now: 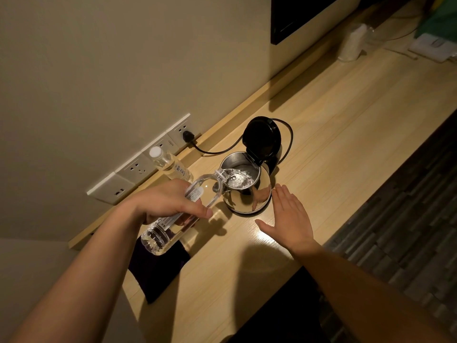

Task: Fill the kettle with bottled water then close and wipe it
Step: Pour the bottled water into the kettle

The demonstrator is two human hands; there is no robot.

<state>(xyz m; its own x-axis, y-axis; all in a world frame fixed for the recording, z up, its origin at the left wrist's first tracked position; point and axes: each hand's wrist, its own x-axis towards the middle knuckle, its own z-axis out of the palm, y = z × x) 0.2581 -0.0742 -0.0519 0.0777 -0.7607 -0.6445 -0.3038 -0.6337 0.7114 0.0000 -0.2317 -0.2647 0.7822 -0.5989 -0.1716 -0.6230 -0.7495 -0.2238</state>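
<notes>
A steel kettle (249,194) stands on the wooden desk (346,125) with its black lid (262,139) hinged up. My left hand (170,201) grips a clear water bottle (158,236), tipped with its uncapped neck over the kettle's mouth; water shows inside the kettle. My right hand (289,216) lies flat and open on the desk, just right of the kettle, apart from it. A dark cloth (158,271) lies on the desk under the bottle's base.
A second, capped bottle (168,164) stands by the wall sockets (138,167). The kettle's black cord (217,151) runs to a plug. A wrapped cup (352,43) and papers (435,45) sit at the far end. The desk's front edge drops to carpet (400,219).
</notes>
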